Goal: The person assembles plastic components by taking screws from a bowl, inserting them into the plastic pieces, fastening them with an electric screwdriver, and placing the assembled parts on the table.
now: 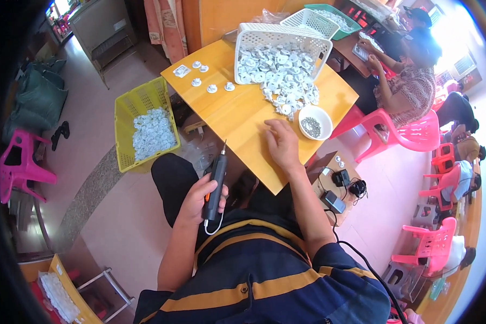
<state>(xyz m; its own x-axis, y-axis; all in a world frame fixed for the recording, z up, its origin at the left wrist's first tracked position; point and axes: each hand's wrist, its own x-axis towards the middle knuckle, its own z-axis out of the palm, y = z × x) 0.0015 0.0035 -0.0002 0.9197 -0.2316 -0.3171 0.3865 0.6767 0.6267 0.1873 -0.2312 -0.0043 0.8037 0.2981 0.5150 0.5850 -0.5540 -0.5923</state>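
My left hand [197,200] is closed around a black electric screwdriver [217,175], its bit pointing up and away from me and a white cable at its lower end. My right hand [284,144] rests at the near right part of the wooden table [229,116], fingers apart and nothing visible in them. Just right of its fingertips stands a white bowl [325,133] of small metal screws [311,127]. Beyond, a white perforated basket [278,33] lies tipped, and white plastic parts [289,92] spill from it. Several single parts [212,88] stand apart at the table's far left.
A yellow crate [123,132] of white parts stands left of the table. On the right, a low stool [329,178] bears black power adapters [335,202] with cables. A co-worker [410,89] sits on a pink chair [416,132] at the far right. A black cable [362,256] runs past my right side.
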